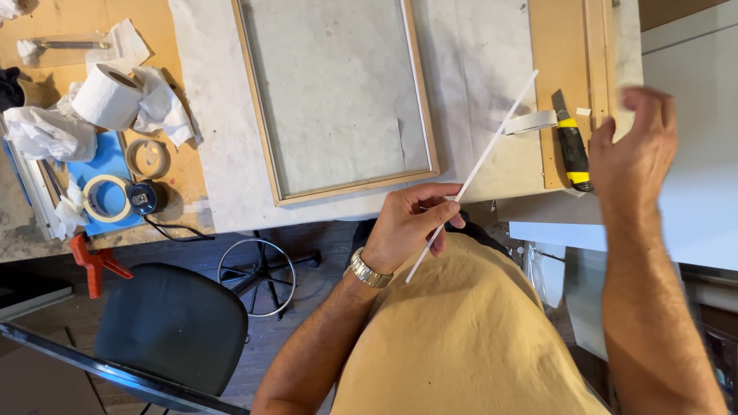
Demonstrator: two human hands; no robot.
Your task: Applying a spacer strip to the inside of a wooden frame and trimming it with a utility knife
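My left hand [411, 223] pinches a long thin white strip [492, 150] near its lower end; the strip slants up to the right over the table edge. A watch sits on that wrist. My right hand [634, 146] hovers at the right with fingers loosely curled, holding nothing, close to a yellow-and-black utility knife [570, 146] and a roll of white tape [532, 121]. A light wooden frame [427, 107] lies on the white paper-covered table [215, 154] ahead of me.
At the left lie a toilet paper roll [108, 96], crumpled tissues, two tape rolls [108, 198] and a blue sheet. A black chair [173, 327], a stool ring and an orange clamp [96, 265] sit below the table edge. Wooden boards [561, 54] lie at the right.
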